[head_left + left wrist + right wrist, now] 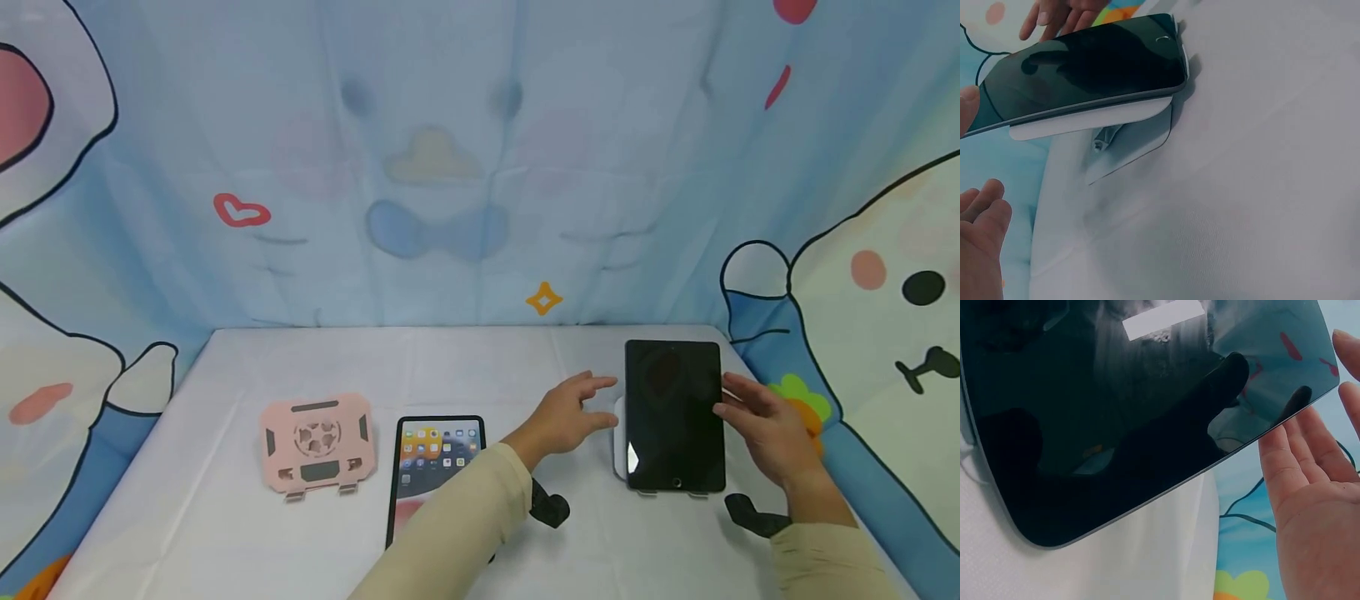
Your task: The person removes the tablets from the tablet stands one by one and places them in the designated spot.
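Observation:
A black tablet [675, 417] with a dark screen leans on a white stand [619, 442]; the left wrist view shows the stand's backing plate [1091, 120] and flat base [1141, 147] beneath it. My left hand [566, 417] is beside the tablet's left edge, fingers and thumb extended and apart from it in the head view. On the other side, my right hand [776, 433] has its fingers at the right edge. In the right wrist view those fingertips [1294, 440] pass behind the edge; whether they touch is hard to tell.
A pink stand [285, 433] with dark pads lies at the left of the white-covered table [202, 517]. Between it and the black tablet lies a second tablet [420, 475] with a lit screen, partly hidden by my left sleeve [450, 525]. A printed cloth [450, 292] hangs behind.

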`<state>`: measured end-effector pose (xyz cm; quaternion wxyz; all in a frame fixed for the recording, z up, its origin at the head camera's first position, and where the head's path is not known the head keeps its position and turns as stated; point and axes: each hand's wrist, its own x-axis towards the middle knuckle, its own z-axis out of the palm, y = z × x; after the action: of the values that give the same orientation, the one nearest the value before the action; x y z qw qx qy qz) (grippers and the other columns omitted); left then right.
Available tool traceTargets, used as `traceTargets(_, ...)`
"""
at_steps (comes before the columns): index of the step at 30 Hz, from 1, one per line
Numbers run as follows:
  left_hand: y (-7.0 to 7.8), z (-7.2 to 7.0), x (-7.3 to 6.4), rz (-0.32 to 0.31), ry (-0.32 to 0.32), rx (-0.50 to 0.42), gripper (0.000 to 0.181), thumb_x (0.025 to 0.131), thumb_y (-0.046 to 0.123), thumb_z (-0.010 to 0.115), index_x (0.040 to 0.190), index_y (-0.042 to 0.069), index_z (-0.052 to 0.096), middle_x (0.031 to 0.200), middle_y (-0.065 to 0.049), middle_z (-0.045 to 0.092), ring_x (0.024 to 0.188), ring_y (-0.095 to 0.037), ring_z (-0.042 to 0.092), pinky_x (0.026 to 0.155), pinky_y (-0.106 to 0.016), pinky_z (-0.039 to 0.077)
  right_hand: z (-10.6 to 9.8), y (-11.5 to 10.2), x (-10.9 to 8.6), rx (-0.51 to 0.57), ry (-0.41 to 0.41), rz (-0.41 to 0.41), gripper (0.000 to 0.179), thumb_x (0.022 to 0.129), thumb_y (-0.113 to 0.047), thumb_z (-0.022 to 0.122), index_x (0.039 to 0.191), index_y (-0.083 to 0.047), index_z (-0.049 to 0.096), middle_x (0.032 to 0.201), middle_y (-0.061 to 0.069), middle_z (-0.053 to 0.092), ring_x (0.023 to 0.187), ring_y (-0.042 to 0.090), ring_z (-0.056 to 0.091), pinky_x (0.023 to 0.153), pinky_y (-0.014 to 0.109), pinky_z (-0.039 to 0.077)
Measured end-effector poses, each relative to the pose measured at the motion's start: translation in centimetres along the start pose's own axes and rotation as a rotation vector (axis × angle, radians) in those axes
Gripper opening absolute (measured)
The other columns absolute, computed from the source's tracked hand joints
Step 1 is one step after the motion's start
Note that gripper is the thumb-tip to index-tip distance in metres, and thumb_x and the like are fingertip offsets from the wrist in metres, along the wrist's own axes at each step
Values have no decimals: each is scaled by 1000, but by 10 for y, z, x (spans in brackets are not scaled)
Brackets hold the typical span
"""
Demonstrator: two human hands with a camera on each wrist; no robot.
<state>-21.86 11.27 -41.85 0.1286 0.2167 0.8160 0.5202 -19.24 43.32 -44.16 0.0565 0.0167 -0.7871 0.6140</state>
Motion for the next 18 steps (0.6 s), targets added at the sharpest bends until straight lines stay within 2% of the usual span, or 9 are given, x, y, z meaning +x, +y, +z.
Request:
traceTargets(2,0,2,1,-8,0,-2,51,95,27,71,144,30,56,157,6,36,130,-11,51,99,-28,46,-1,2,0,42,-9,-2,62,100,-12,63,156,-9,35,148,-1,39,115,0,44,92,8,40)
traceTargets(6,3,5,4,-23,1,-3,51,95,28,71,144,32,56,154,9,41,130,-10,51,100,-29,46,-1,2,1,84,-18,-6,60,100,-11,63,154,-9,37,141,-6,42,114,-1,46,91,8,41)
traceTargets(11,6,11,6,-64,-10,-7,50,95,30,72,142,37,57,141,9,56,126,-10,53,96,-32,50,-1,1,3,121,-35,-8,52,100,-9,62,149,-10,44,132,-11,45,113,-1,48,87,7,43)
traceTargets(14,6,14,7,-75,-18,-14,50,94,30,73,141,37,58,134,8,61,123,-10,54,92,-32,51,-1,0,2,118,-38,-10,51,100,-8,62,148,-9,45,130,-12,46,112,-2,50,84,7,44)
traceTargets(18,7,16,9,-82,-24,-8,50,94,29,73,141,36,58,132,7,63,122,-10,55,91,-31,51,-2,-2,1,59,-42,2,58,100,-12,63,152,-7,39,136,-6,44,113,-1,49,85,8,44)
